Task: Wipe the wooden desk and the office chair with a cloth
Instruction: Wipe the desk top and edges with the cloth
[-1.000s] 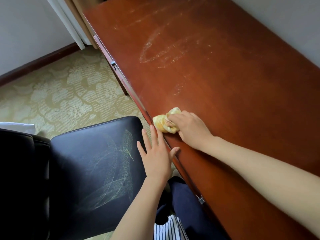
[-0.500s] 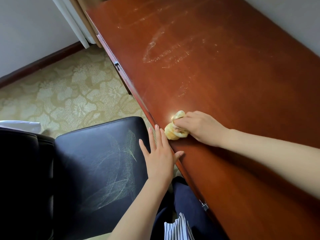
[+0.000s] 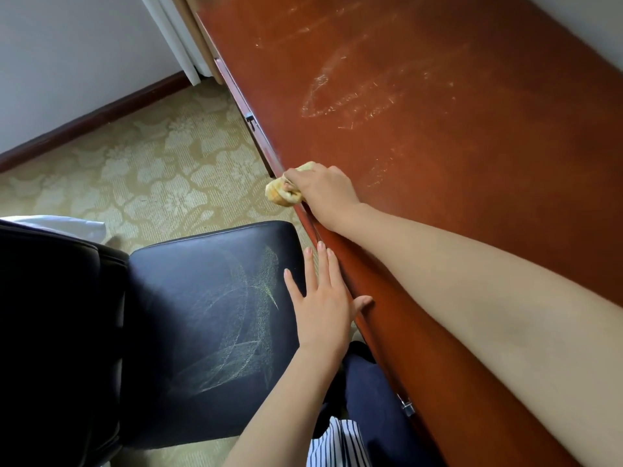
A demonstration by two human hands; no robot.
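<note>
At frame centre the right hand (image 3: 323, 193) grips the yellow cloth (image 3: 281, 194) on the front edge of the table (image 3: 472, 163) (left hand (image 3: 323, 308) flat, empty, by the office chair (image 3: 202, 315)), where its overhang could let it slip off.

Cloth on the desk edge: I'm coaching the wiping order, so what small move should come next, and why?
Probably slide the cloth off the front edge and across the desk top toward the pale streaks. The right hand grips it bunched at the rim, while those marks show farther in. The left hand is spread flat over the chair seat edge.
</note>
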